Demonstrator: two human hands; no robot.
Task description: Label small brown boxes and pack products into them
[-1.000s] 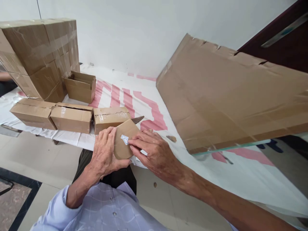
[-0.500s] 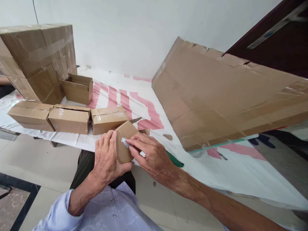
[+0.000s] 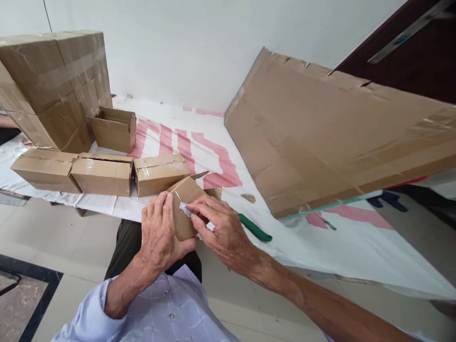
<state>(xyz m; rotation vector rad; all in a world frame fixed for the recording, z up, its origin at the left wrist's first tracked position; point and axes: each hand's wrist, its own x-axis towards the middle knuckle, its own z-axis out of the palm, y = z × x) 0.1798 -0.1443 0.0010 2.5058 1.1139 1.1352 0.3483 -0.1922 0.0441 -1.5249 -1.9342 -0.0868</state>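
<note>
A small cardboard box (image 3: 185, 191) is tilted between my hands at the front edge of the cloth-covered table. My left hand (image 3: 161, 225) grips its left side and lower edge, thumb underneath. My right hand (image 3: 221, 225) pinches a small grey-blue piece with a white edge (image 3: 185, 209) against the box's face; it looks like a sticker, but its kind is unclear. Past the right wrist lies a green handle (image 3: 255, 229), its other end hidden by the hand. Just behind the box stands another closed cardboard box (image 3: 162, 172).
Two more closed boxes (image 3: 101, 178) continue the row leftward. An open box (image 3: 113, 130) stands behind them, beside a large taped stack (image 3: 67, 85). On the right a big cardboard sheet (image 3: 320, 137) leans over the table. A cardboard scrap (image 3: 248, 197) lies on the cloth (image 3: 210, 128).
The view has shifted slightly, and more of the green handle shows beside my right wrist. Both hands keep nearly the same grip; the small piece still sits against the box.
</note>
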